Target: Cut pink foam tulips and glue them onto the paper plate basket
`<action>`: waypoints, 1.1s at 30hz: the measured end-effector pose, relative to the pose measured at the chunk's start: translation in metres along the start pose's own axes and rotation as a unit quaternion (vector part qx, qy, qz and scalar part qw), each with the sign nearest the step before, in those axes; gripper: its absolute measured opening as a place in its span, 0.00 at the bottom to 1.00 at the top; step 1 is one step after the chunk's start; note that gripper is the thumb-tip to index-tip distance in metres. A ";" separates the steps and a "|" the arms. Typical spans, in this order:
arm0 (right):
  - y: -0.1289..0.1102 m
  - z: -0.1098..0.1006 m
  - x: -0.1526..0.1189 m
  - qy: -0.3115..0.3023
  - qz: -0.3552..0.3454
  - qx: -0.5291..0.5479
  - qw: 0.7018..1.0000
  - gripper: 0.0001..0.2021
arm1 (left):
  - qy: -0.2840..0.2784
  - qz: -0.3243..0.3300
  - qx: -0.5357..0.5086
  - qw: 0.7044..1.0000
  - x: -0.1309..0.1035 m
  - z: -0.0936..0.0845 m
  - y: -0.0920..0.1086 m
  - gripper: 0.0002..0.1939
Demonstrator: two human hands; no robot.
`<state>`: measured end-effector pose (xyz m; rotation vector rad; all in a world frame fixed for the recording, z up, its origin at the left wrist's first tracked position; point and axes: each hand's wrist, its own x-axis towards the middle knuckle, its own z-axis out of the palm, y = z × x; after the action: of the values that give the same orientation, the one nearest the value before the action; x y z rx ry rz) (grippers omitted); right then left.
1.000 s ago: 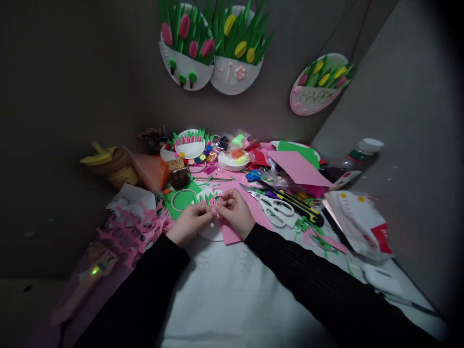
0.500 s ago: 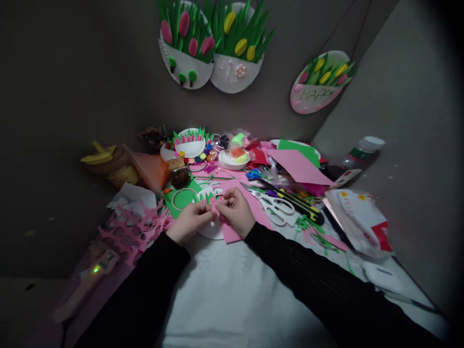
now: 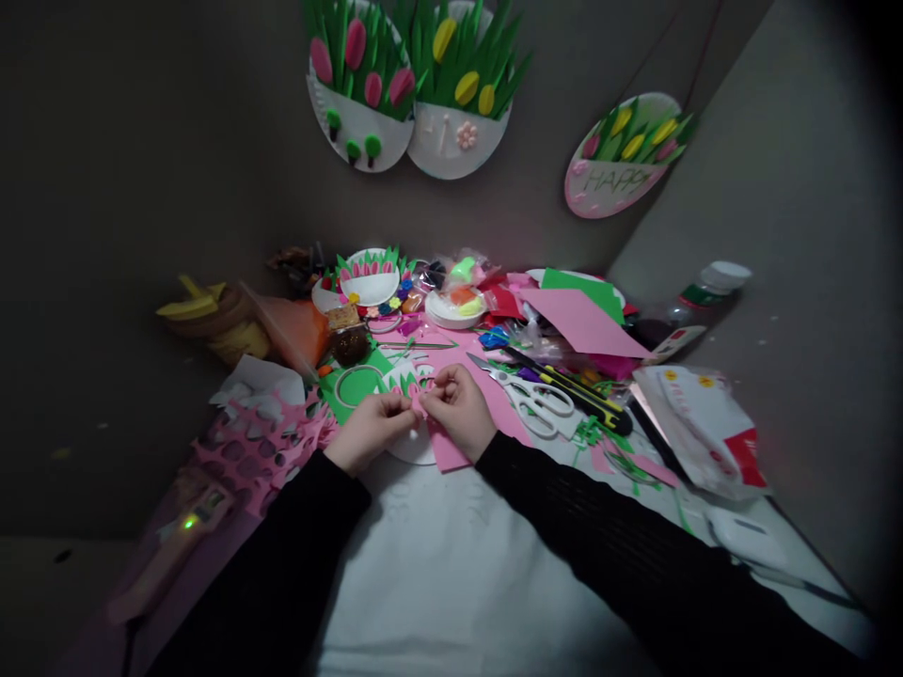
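Note:
Fingertips of my left hand (image 3: 377,428) and my right hand (image 3: 457,409) meet over the table, pinching a small pink paper piece (image 3: 419,404) between them. Its exact shape is mostly covered by the fingers. Beneath the hands lies a white paper plate (image 3: 409,456), with green paper grass (image 3: 391,379) and pink petals along its far part. A pink paper sheet (image 3: 451,456) lies partly under my right hand. White-handled scissors (image 3: 543,409) rest to the right of that hand, blades pointing away to the left.
Cut pink paper scraps (image 3: 258,442) and a hot glue gun (image 3: 187,536) with a lit light lie at left. Box cutters (image 3: 582,400), a plastic packet (image 3: 705,432) and a bottle (image 3: 709,296) stand or lie at right. Decorated plates (image 3: 458,141) hang on the wall.
Both hands hold nearly the same pose on the small pink paper piece. The view has shifted only very slightly.

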<state>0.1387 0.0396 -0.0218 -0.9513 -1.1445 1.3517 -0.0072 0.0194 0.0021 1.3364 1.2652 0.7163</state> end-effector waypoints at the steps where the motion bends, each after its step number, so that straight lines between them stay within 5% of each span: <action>1: 0.000 0.000 0.000 0.001 0.000 -0.002 1.000 0.15 | 0.002 0.002 0.003 1.000 0.000 0.000 0.000 0.15; 15: -0.001 -0.001 -0.002 -0.013 0.026 0.033 0.999 0.16 | 0.030 0.037 0.078 0.996 0.001 0.002 0.002 0.13; 33: 0.001 -0.003 0.001 -0.016 -0.002 0.038 0.999 0.15 | -0.037 0.025 0.068 0.997 0.002 -0.002 0.000 0.10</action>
<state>0.1416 0.0409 -0.0240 -0.8764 -1.1101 1.4018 -0.0085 0.0218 0.0017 1.4957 1.2429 0.6192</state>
